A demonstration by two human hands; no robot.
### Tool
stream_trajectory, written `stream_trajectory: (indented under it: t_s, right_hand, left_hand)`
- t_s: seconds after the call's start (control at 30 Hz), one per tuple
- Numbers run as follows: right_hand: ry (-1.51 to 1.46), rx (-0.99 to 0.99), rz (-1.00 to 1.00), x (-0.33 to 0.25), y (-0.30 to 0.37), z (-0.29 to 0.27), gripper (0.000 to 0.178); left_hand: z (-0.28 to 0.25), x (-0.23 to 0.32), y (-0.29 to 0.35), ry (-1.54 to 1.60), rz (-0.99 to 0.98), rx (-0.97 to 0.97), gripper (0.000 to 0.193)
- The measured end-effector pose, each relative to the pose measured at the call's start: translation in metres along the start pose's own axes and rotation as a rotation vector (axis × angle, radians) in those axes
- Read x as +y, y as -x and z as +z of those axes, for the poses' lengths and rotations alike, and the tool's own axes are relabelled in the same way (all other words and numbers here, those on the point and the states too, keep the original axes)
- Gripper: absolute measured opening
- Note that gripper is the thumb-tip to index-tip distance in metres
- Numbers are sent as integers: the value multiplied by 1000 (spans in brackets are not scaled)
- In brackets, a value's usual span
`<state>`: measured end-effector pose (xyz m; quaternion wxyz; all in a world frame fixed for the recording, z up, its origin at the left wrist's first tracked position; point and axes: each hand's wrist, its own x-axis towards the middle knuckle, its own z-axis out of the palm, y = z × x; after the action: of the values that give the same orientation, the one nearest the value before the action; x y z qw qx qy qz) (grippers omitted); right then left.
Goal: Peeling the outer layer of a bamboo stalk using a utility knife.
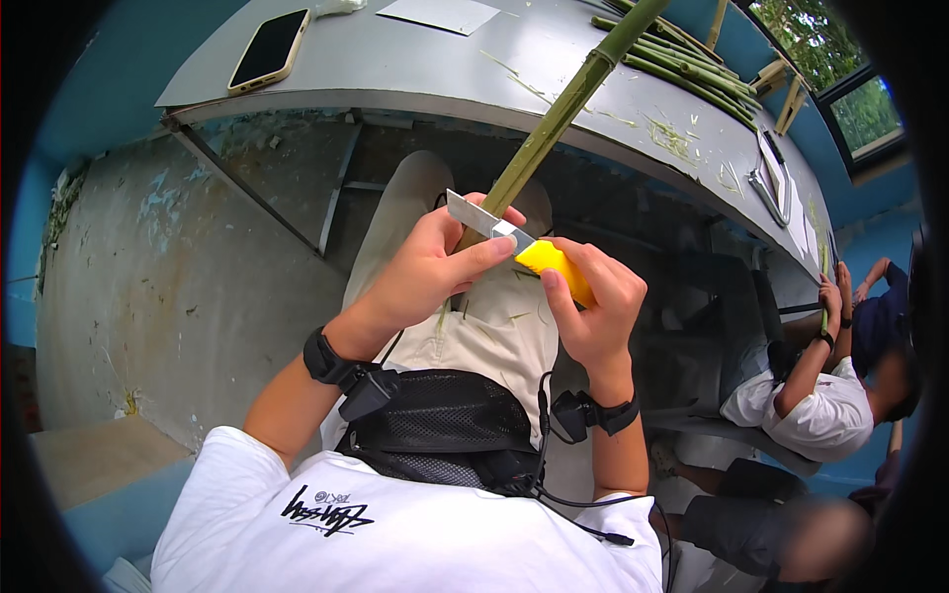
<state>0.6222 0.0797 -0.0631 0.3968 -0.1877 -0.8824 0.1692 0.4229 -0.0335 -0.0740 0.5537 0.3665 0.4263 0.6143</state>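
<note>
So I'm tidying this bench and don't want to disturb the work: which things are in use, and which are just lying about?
In use:
- green bamboo stalk, gripped by the left hand
- yellow-handled knife, in the right hand, blade against the stalk

Lying about:
- phone
- sheet of paper
- pile of green stalks
- green shavings

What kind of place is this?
Probably a craft workshop for bamboo work. The left hand holds a green bamboo stalk against a yellow-handled utility knife in the right hand; more stalks and shavings lie on the grey workbench.
</note>
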Motion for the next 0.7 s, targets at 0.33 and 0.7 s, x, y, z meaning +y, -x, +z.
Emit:
stream_trajectory:
  t_s: [0.33,0.7]
  right_hand:
    - [58,14,-30,1,0,-2,31]
    - [146,62,-95,4,3,-1,35]
  left_hand:
    - [5,-7,2,-115,145,60,31]
    - [6,-12,0,-286,251,172,31]
